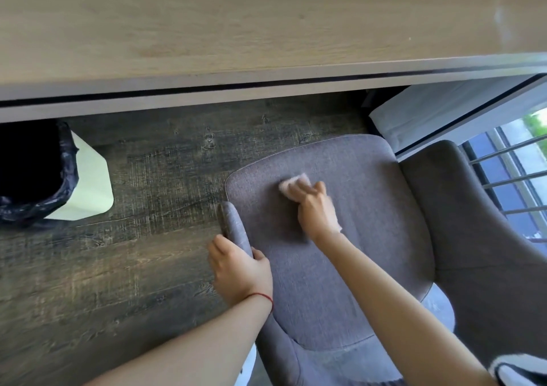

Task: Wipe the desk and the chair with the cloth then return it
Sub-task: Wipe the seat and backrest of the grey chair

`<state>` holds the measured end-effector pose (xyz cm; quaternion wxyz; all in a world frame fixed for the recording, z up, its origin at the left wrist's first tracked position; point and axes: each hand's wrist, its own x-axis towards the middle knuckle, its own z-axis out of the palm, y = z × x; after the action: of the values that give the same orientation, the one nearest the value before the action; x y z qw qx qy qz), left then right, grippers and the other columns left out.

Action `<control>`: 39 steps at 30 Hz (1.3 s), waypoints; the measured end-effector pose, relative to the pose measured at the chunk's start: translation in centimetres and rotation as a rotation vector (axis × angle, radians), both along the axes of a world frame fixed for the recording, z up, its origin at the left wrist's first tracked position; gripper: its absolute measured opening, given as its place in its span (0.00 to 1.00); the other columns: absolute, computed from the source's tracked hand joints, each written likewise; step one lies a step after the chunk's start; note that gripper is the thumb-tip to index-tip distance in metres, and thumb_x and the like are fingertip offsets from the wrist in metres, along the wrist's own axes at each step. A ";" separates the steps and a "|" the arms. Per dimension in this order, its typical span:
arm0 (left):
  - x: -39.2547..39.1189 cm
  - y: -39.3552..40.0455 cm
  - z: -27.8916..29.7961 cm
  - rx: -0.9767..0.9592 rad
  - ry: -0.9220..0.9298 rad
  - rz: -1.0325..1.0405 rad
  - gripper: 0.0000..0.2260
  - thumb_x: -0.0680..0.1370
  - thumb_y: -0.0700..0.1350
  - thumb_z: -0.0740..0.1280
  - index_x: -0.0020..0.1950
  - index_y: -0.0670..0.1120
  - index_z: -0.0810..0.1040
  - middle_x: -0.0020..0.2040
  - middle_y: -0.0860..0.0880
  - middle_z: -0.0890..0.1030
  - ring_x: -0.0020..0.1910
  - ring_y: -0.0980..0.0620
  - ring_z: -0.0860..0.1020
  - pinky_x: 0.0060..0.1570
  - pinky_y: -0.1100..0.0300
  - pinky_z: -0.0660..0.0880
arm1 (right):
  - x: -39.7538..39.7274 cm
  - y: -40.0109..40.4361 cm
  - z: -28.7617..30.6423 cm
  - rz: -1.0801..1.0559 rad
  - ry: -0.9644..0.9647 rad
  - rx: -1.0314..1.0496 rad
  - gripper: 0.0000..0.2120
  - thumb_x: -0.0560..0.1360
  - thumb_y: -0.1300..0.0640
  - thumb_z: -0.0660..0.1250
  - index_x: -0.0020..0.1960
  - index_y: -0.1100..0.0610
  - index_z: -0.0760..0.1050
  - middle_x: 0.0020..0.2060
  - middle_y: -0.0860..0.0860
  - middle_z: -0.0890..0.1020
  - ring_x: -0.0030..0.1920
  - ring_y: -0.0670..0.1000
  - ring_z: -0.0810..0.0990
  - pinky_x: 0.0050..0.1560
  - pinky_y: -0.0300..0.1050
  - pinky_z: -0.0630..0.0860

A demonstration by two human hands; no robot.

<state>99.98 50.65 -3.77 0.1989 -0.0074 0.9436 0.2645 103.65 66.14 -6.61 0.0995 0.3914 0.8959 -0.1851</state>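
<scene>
**Cloth on chair seat, right hand pressing, left hand bracing armrest**

We record the cloth [294,185], pale pink and bunched, lying on the grey fabric seat of the chair [370,214], toward the seat's front edge, the edge nearest the desk, and slightly left of the seat's middle. Most of the cloth is hidden under the fingers; only a crumpled lobe shows beyond the fingertips, with a pale sliver also showing near the wrist. Its long axis cannot be judged; the visible part points toward the seat's front-left corner.

The right hand [315,208] lies palm down on the cloth, fingers curled over and gripping it against the seat. The forearm runs in from the lower right, crossing the seat diagonally, wrist roughly straight. The hand is somewhat motion-blurred.

The left hand [241,270] is closed around the left armrest [235,226], thumb on the inner side, fingers wrapped on the outer side. A thin red string [260,296] circles that wrist. The forearm enters from the bottom edge.

Outward: the desk [236,30], light wood top, spans the upper part of the view. A white bin [88,184] with a black liner stands on the dark wood floor [154,155] under the desk's left part. A railed window [515,161] is at right.

We read no writing or brand marks on anything.
</scene>
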 end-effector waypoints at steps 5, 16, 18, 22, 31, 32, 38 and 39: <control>0.0 0.1 -0.1 -0.010 0.014 -0.014 0.21 0.65 0.41 0.71 0.55 0.39 0.69 0.54 0.38 0.75 0.54 0.36 0.75 0.38 0.44 0.74 | -3.4 -2.3 -1.3 -0.102 -0.039 -0.029 0.27 0.77 0.70 0.51 0.72 0.51 0.63 0.76 0.53 0.58 0.70 0.62 0.58 0.62 0.57 0.69; 0.0 0.0 0.0 -0.009 0.023 -0.017 0.20 0.65 0.41 0.72 0.52 0.39 0.69 0.52 0.37 0.75 0.53 0.36 0.75 0.36 0.44 0.74 | -0.4 -2.5 -2.7 0.156 -0.064 -0.068 0.26 0.75 0.65 0.60 0.72 0.53 0.65 0.68 0.58 0.67 0.65 0.60 0.71 0.60 0.50 0.74; 0.0 0.0 -0.1 -0.013 0.019 -0.008 0.20 0.65 0.41 0.71 0.53 0.39 0.69 0.53 0.38 0.75 0.53 0.36 0.75 0.37 0.44 0.74 | -1.1 0.2 -1.9 -0.003 0.065 -0.092 0.24 0.74 0.65 0.62 0.69 0.53 0.69 0.65 0.58 0.69 0.60 0.59 0.73 0.61 0.52 0.73; 0.2 0.0 -0.3 -0.004 0.033 -0.027 0.21 0.65 0.41 0.72 0.53 0.39 0.69 0.52 0.38 0.75 0.52 0.36 0.76 0.36 0.45 0.74 | -2.9 1.7 -1.5 -0.323 0.073 -0.035 0.26 0.74 0.69 0.55 0.70 0.53 0.68 0.68 0.58 0.70 0.63 0.61 0.64 0.61 0.57 0.72; 0.0 0.0 -0.2 -0.006 0.034 -0.011 0.22 0.65 0.41 0.71 0.55 0.38 0.69 0.54 0.37 0.74 0.54 0.36 0.75 0.39 0.45 0.74 | -3.8 -3.2 -2.7 -0.096 0.085 0.068 0.24 0.74 0.65 0.59 0.69 0.50 0.67 0.72 0.50 0.64 0.62 0.60 0.65 0.47 0.52 0.68; 0.0 0.1 -0.2 -0.012 0.035 -0.013 0.21 0.66 0.41 0.71 0.55 0.38 0.69 0.54 0.38 0.74 0.54 0.37 0.75 0.38 0.45 0.74 | -3.8 -3.4 -2.9 -0.170 0.073 0.071 0.23 0.76 0.65 0.57 0.69 0.50 0.67 0.72 0.51 0.64 0.62 0.60 0.65 0.47 0.51 0.68; 0.0 -0.1 0.1 -0.027 0.018 -0.009 0.21 0.66 0.42 0.71 0.55 0.39 0.69 0.55 0.38 0.74 0.56 0.37 0.75 0.38 0.45 0.74 | 0.3 -5.1 -2.4 0.116 0.246 -0.129 0.22 0.70 0.67 0.60 0.61 0.52 0.78 0.63 0.50 0.79 0.52 0.58 0.71 0.44 0.54 0.79; 0.0 -0.1 0.0 -0.017 0.024 -0.008 0.21 0.66 0.42 0.71 0.55 0.38 0.69 0.55 0.38 0.74 0.55 0.37 0.75 0.38 0.45 0.74 | 0.9 -4.4 -2.3 0.088 0.290 -0.103 0.23 0.71 0.68 0.61 0.61 0.52 0.79 0.64 0.51 0.79 0.51 0.59 0.71 0.45 0.54 0.78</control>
<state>100.01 50.55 -3.79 0.1887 -0.0024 0.9482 0.2556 104.54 61.76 -8.95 -0.0031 0.3151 0.9065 -0.2809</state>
